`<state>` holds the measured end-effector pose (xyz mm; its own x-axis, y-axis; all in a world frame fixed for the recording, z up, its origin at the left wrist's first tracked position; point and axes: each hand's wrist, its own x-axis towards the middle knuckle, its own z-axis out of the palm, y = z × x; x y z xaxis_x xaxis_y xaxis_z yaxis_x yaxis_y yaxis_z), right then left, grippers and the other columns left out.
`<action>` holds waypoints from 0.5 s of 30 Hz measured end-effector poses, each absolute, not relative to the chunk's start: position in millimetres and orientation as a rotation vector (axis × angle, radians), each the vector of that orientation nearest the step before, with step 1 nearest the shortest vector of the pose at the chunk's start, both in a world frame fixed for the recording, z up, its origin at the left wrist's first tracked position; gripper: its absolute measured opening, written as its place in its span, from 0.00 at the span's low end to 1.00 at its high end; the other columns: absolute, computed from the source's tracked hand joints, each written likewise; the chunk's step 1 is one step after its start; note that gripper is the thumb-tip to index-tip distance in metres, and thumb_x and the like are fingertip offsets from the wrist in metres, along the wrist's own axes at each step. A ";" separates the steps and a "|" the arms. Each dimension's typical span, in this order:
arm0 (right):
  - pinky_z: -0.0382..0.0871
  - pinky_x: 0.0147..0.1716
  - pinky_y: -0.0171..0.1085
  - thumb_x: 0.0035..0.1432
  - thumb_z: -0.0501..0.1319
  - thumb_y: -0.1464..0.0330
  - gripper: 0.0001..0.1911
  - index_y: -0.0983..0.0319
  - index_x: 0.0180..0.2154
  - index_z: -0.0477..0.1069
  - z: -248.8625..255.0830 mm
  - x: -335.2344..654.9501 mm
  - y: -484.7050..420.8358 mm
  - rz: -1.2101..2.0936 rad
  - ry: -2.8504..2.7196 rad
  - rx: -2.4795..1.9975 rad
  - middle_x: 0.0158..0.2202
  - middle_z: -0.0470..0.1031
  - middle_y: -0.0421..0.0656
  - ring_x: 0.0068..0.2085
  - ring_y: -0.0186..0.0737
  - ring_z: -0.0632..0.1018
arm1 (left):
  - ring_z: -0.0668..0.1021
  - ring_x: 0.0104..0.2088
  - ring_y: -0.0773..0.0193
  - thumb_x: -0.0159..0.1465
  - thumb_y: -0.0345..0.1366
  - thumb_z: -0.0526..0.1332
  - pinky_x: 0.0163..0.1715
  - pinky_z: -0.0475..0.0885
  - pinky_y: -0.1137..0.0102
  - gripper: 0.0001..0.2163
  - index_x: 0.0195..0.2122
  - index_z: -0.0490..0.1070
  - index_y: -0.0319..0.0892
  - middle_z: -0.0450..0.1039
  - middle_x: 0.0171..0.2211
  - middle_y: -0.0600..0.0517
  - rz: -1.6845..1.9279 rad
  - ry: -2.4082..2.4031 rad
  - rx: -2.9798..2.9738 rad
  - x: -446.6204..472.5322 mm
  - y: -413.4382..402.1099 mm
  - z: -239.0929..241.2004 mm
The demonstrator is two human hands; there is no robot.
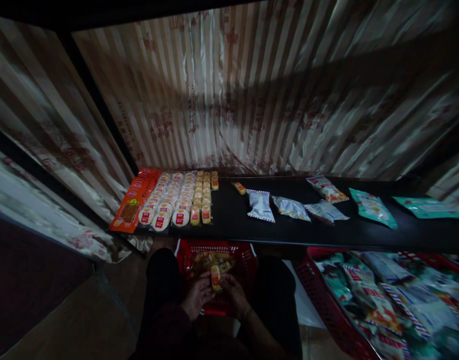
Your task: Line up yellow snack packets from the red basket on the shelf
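Between both hands, over a red basket (248,255), is a small yellow snack packet (216,278) with a red label. My left hand (198,295) has its fingers closed at the packet's left side, and my right hand (232,292) grips it from the right. Beneath them, more yellow snack packets (207,260) lie in the basket. On the black shelf (229,220) ahead, rows of similar yellow packets (206,212) stand beside round white wrapped crackers (180,216). One yellow packet (239,188) lies apart, tilted.
Flat orange packages (130,212) lie at the shelf's left end. Silver-white bags (260,205) and green bags (372,206) are spread to the right. A second red basket (319,295) full of snack bags stands at lower right. A striped curtain (229,100) hangs behind the shelf.
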<state>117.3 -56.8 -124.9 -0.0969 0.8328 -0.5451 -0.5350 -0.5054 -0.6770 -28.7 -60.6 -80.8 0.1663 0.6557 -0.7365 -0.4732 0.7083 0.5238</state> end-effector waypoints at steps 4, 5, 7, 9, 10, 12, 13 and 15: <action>0.69 0.28 0.37 0.30 0.75 0.59 0.23 0.59 0.30 0.70 -116.2 117.6 -57.0 1.774 -0.378 -1.155 0.24 0.77 0.37 0.26 0.40 0.77 | 0.76 0.38 0.64 0.55 0.33 0.56 0.40 0.70 0.69 0.22 0.53 0.65 0.42 0.72 0.43 0.47 0.814 1.154 0.280 -24.6 -57.3 -78.2; 0.69 0.28 0.37 0.31 0.74 0.59 0.23 0.59 0.31 0.71 -113.9 117.9 -56.9 1.764 -0.380 -1.152 0.24 0.77 0.37 0.26 0.40 0.77 | 0.76 0.37 0.64 0.54 0.33 0.57 0.39 0.70 0.69 0.22 0.52 0.65 0.42 0.72 0.43 0.47 0.813 1.170 0.295 -23.4 -56.2 -77.0; 0.69 0.28 0.37 0.32 0.74 0.59 0.22 0.59 0.31 0.71 -108.5 119.1 -55.9 1.733 -0.386 -1.149 0.24 0.77 0.37 0.26 0.40 0.77 | 0.76 0.37 0.65 0.53 0.34 0.57 0.37 0.69 0.70 0.23 0.51 0.65 0.42 0.73 0.41 0.47 0.816 1.203 0.326 -20.7 -53.7 -73.5; 0.69 0.29 0.37 0.31 0.74 0.59 0.23 0.59 0.31 0.71 -102.5 120.9 -53.9 1.719 -0.386 -1.151 0.25 0.77 0.37 0.26 0.40 0.77 | 0.76 0.37 0.65 0.52 0.35 0.58 0.37 0.69 0.71 0.23 0.51 0.66 0.42 0.74 0.39 0.48 0.823 1.224 0.367 -17.5 -50.9 -68.8; 0.69 0.29 0.37 0.30 0.75 0.59 0.23 0.59 0.31 0.71 -99.5 121.8 -52.5 1.721 -0.384 -1.151 0.25 0.78 0.37 0.27 0.40 0.78 | 0.76 0.37 0.64 0.52 0.35 0.58 0.37 0.68 0.71 0.23 0.50 0.66 0.42 0.74 0.38 0.48 0.827 1.230 0.391 -15.8 -49.5 -66.5; 0.69 0.30 0.38 0.28 0.75 0.60 0.24 0.59 0.30 0.71 -94.3 123.7 -49.3 1.717 -0.376 -1.146 0.25 0.78 0.38 0.27 0.40 0.78 | 0.76 0.38 0.64 0.51 0.37 0.59 0.36 0.68 0.71 0.23 0.50 0.66 0.41 0.74 0.37 0.48 0.847 1.237 0.438 -12.0 -46.6 -62.6; 0.70 0.31 0.38 0.28 0.76 0.60 0.25 0.59 0.30 0.71 -92.2 124.5 -47.8 1.706 -0.376 -1.142 0.25 0.78 0.38 0.27 0.40 0.78 | 0.76 0.38 0.63 0.50 0.37 0.59 0.36 0.68 0.72 0.23 0.49 0.67 0.41 0.74 0.37 0.48 0.859 1.248 0.455 -10.0 -45.3 -61.2; 0.70 0.31 0.37 0.27 0.76 0.60 0.25 0.59 0.30 0.71 -88.8 125.9 -45.2 1.681 -0.388 -1.141 0.25 0.78 0.37 0.27 0.39 0.77 | 0.76 0.39 0.62 0.49 0.37 0.59 0.35 0.67 0.72 0.24 0.48 0.68 0.40 0.74 0.39 0.47 0.884 1.279 0.480 -5.9 -43.0 -59.0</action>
